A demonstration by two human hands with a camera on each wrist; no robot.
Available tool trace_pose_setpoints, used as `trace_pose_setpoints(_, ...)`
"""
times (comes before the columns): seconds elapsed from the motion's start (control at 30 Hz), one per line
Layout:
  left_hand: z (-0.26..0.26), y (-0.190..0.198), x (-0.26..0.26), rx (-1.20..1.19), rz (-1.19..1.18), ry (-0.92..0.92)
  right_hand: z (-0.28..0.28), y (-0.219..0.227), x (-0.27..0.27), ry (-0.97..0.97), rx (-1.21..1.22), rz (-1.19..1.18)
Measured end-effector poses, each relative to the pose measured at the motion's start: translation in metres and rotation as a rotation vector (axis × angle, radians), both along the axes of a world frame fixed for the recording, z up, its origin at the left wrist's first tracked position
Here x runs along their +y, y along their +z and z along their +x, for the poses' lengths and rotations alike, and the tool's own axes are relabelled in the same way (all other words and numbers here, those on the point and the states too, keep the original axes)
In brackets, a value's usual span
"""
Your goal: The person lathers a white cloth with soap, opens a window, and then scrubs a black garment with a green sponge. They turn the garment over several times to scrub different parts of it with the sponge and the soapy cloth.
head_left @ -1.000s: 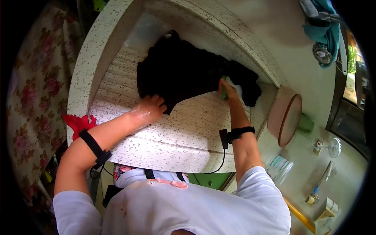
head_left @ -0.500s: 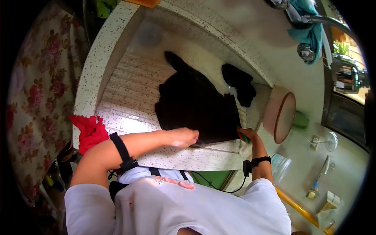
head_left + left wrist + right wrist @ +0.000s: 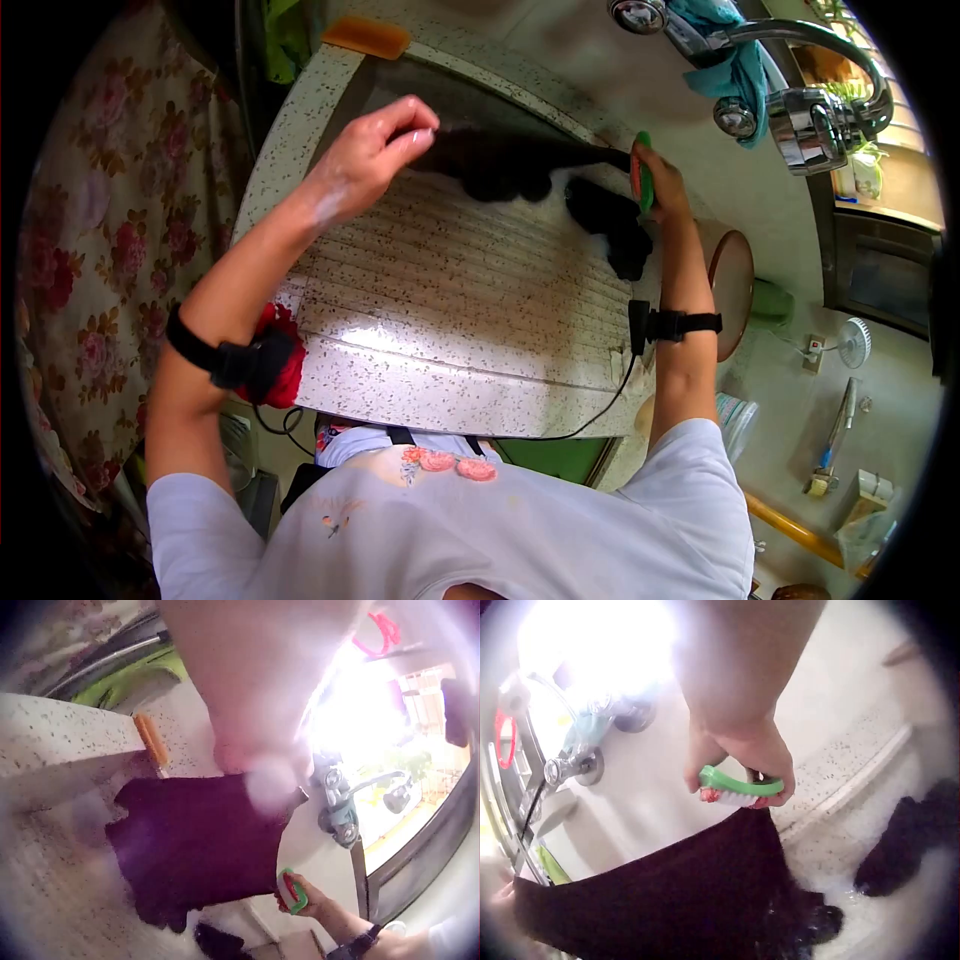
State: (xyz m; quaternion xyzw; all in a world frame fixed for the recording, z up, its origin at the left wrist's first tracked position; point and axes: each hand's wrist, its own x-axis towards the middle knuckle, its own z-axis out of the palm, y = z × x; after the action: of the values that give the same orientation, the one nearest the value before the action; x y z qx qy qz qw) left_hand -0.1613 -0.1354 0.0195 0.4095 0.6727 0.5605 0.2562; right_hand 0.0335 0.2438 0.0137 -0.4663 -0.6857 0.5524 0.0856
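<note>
A wet black garment (image 3: 500, 160) hangs stretched between both hands over the ridged, speckled wash basin (image 3: 450, 290). My left hand (image 3: 370, 165) has curled fingers and grips one upper corner of it. In the left wrist view the garment (image 3: 202, 847) spreads wide and looks dark purple. My right hand (image 3: 668, 190) holds a green scrubbing brush (image 3: 645, 175) with white and red bristles. The garment's other upper corner meets the same fingers, just below the brush (image 3: 739, 784) in the right wrist view. A smaller bunched black cloth (image 3: 610, 220) lies in the basin near the right hand.
An orange brush (image 3: 367, 37) sits on the basin's far left rim. A red cloth (image 3: 288, 365) drapes over the near left edge. The faucet (image 3: 800, 110) with a teal cloth is at the upper right. A pink basin (image 3: 735, 290) stands on the right.
The black garment has gone from lying spread in the basin to being lifted and stretched. Both hands have moved up and away from the body, the left one also leftward.
</note>
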Motion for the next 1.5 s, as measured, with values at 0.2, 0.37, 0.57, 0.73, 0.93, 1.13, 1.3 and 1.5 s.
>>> trace_pose_setpoints(0.2,0.077,-0.102,-0.049,0.497,-0.143,-0.269,0.084,-0.111,-0.016,0.06,-0.152,-0.195)
trace_pose_setpoints(0.37,0.125,-0.143,-0.083,0.548,-0.399,-0.502,0.12,-0.206,-0.066,0.82,-0.654,0.579)
trace_pose_setpoints(0.57,0.135,-0.12,-0.094,0.596,-0.598,-0.575,0.041,-0.132,-0.298,0.866,0.041,0.562)
trace_pose_setpoints(0.73,0.138,-0.122,-0.101,0.55,-0.514,-0.487,0.072,-0.193,-0.143,0.898,-0.284,0.804)
trace_pose_setpoints(0.93,0.133,-0.12,-0.099,0.575,-0.484,-0.51,0.039,-0.16,-0.228,0.879,-0.246,0.611)
trace_pose_setpoints(1.13,0.134,-0.122,-0.099,0.523,-0.474,-0.482,0.05,-0.192,-0.211,0.592,-0.253,0.651)
trace_pose_setpoints(1.3,0.134,-0.118,-0.1,0.479,-0.491,-0.489,0.031,-0.198,-0.143,0.869,-0.441,0.655)
trace_pose_setpoints(1.5,0.133,-0.12,-0.098,0.441,-0.547,-0.494,0.026,-0.196,-0.189,0.828,-0.206,0.766)
